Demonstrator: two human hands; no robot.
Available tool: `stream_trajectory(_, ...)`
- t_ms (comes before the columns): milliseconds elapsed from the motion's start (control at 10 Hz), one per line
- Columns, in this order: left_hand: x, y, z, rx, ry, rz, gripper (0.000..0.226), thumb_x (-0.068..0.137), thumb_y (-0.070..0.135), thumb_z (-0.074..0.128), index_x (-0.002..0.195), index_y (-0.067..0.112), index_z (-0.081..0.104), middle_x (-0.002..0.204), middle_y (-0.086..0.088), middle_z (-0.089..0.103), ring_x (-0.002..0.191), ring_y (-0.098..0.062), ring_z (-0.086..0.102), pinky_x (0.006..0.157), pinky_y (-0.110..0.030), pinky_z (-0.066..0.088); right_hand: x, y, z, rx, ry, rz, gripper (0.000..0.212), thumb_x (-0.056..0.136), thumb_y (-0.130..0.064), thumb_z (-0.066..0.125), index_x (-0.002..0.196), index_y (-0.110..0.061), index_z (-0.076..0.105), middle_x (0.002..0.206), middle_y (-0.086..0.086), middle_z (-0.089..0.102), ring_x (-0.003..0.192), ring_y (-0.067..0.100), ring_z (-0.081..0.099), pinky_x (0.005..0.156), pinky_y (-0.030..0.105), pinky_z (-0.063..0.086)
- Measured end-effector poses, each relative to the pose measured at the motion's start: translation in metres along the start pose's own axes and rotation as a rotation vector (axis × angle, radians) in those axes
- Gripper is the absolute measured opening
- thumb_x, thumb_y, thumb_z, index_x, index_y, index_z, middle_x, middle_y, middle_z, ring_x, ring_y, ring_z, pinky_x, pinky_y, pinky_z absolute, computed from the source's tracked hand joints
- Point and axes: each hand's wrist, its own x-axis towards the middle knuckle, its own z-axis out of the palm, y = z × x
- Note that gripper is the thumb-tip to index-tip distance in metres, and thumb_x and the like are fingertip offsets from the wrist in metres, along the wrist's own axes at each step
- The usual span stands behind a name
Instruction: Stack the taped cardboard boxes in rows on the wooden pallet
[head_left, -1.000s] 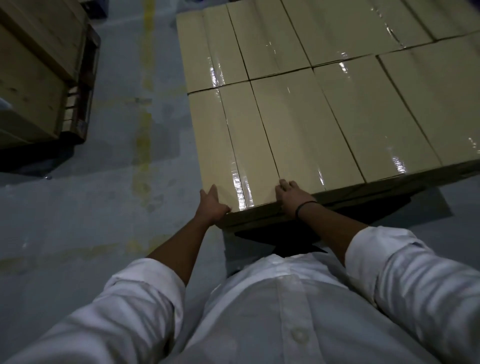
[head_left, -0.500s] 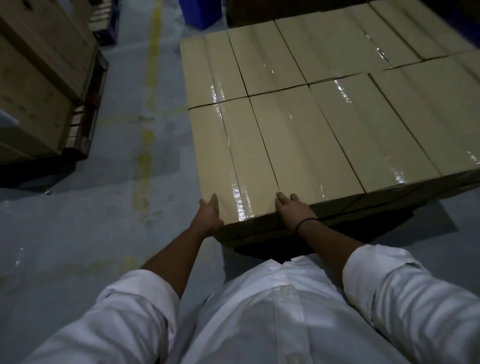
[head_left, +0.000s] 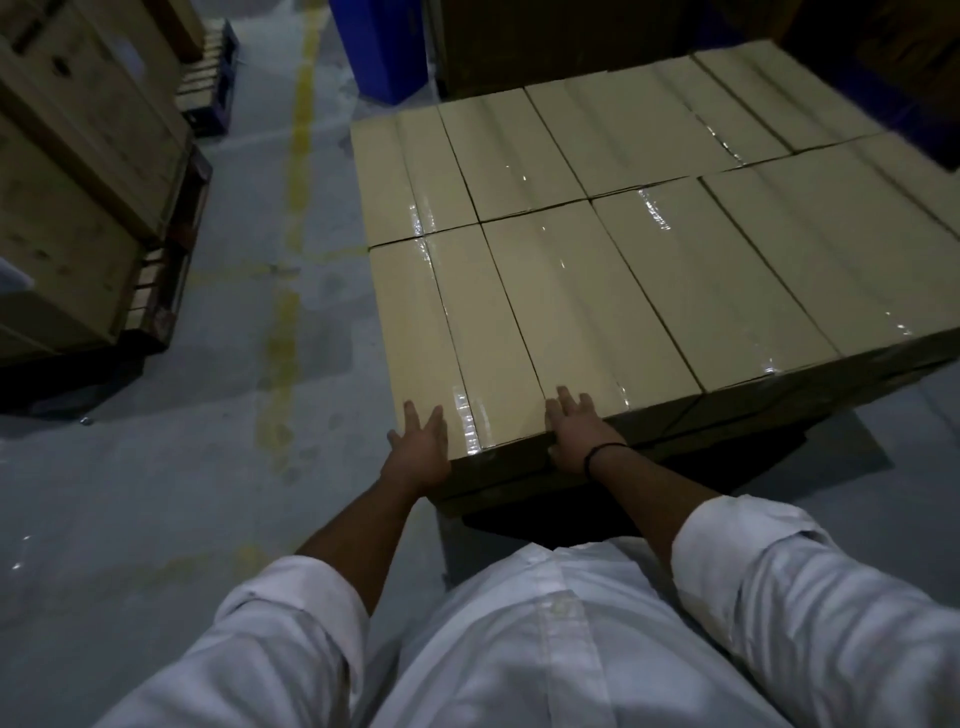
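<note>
At stack's near-left corner: left hand (head_left: 418, 447) now flat on box (head_left: 467, 332) top, fingers spread, grip released; earlier it cupped corner. Box unmoved, flush in front row; pallet beneath lost in shadow. Right hand (head_left: 579, 434) likewise flat over near edge, holding nothing. Placement looks finished.

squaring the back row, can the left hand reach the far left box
Probably not: the left hand rests on the near box, whose full length separates it from that far box.
</note>
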Motion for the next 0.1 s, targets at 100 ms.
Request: stream_trajectory(100, -0.0202, 0.0169, 0.0054, -0.033, 0.082, 0.049, 0.078, 0.1, 0.018, 0.057, 0.163, 0.033, 0.012, 0.169, -0.008, -0.018, 0.152, -0.052, 0.006, 0.117, -0.057, 0.029, -0.0226, -0.0054, -0.0027, 0.058, 0.046, 0.011, 0.08, 0.1, -0.025, 0.058, 0.161, -0.015, 0.008, 0.169, 0.007, -0.009, 0.154, 0.038, -0.006, 0.123, 0.05, 0.021)
